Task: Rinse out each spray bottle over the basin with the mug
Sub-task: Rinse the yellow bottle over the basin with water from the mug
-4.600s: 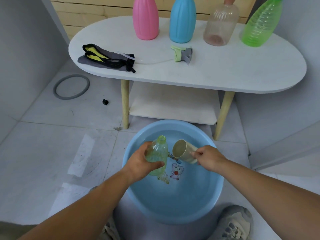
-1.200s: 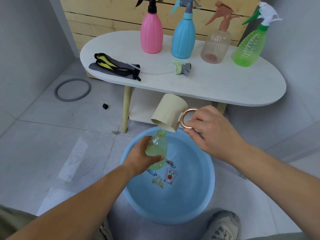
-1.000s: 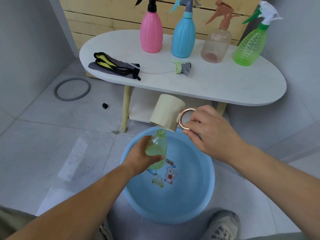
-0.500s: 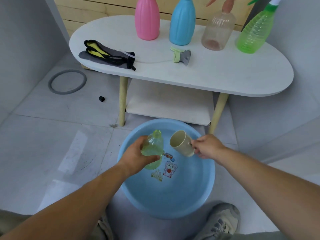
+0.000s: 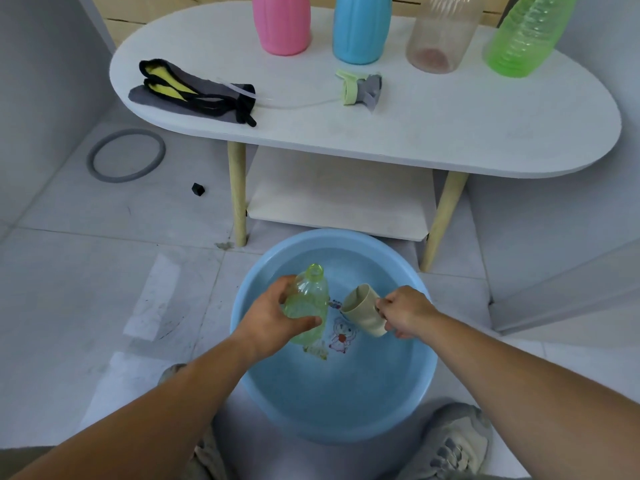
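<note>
A blue basin (image 5: 408, 407) with water and a cartoon print sits on the floor between my feet. My left hand (image 5: 273, 317) grips a pale green open-necked bottle (image 5: 310, 299) over the basin, neck pointing up and away. My right hand (image 5: 403, 311) holds a beige mug (image 5: 363, 311) by its handle, tilted with its mouth toward the bottle, low in the basin. The bottle's green and grey spray head (image 5: 360, 90) with its tube lies on the white table (image 5: 450, 133).
On the table's far edge stand a pink bottle (image 5: 282, 24), a blue bottle (image 5: 362, 27), a clear brownish bottle (image 5: 441, 32) and a green bottle (image 5: 523, 36). Grey-yellow gloves (image 5: 194, 93) lie at its left. A grey ring (image 5: 126, 155) lies on the floor.
My right hand has lowered the mug from above the bottle's neck down into the basin beside the bottle. My left hand keeps the bottle in place. The view tilted downward.
</note>
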